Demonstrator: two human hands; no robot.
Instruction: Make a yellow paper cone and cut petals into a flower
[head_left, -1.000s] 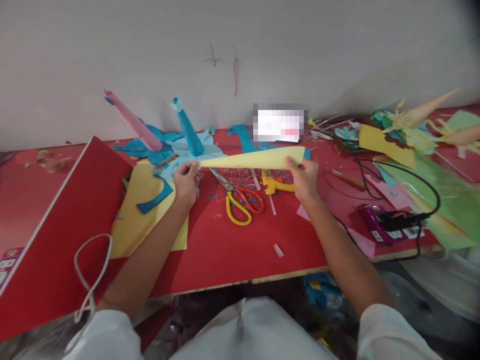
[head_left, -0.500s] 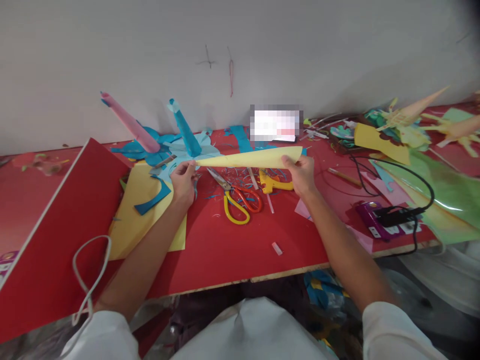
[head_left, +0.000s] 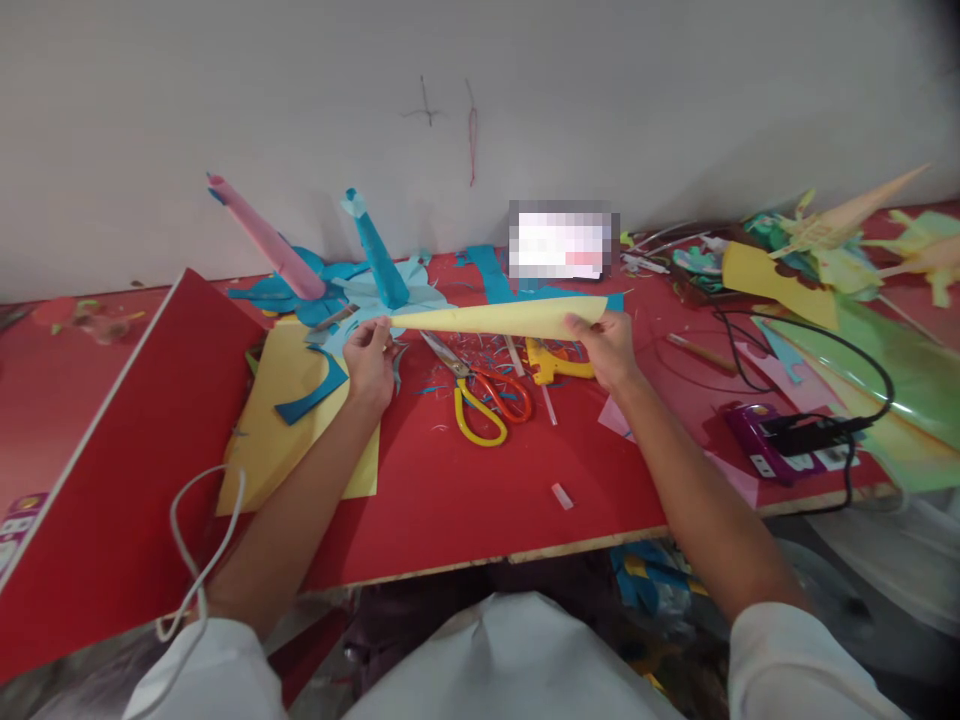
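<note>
A pale yellow paper cone [head_left: 487, 319] lies level in the air between my two hands, above the red table. My left hand [head_left: 371, 360] pinches its narrow tip, while my right hand [head_left: 606, 350] grips the wide end with the thumb on the near side. Below the cone are scissors [head_left: 480, 395] with one yellow and one red handle, blades spread. A yellow glue gun [head_left: 559, 365] rests just left of my right hand. Blue paper scraps [head_left: 431, 388] are scattered around the blades.
Blue [head_left: 381, 260] and pink [head_left: 274, 245] paper cones stand on blue paper shapes at the back left. Yellow sheets [head_left: 352, 470] lie under my left arm, beside a leaning red board [head_left: 142, 460]. A purple power strip [head_left: 765, 440] with black cables sits at right.
The view has shifted slightly, so the table things appear a little to the right. Both hands keep hold of the yellow cone in nearly the same pose.
</note>
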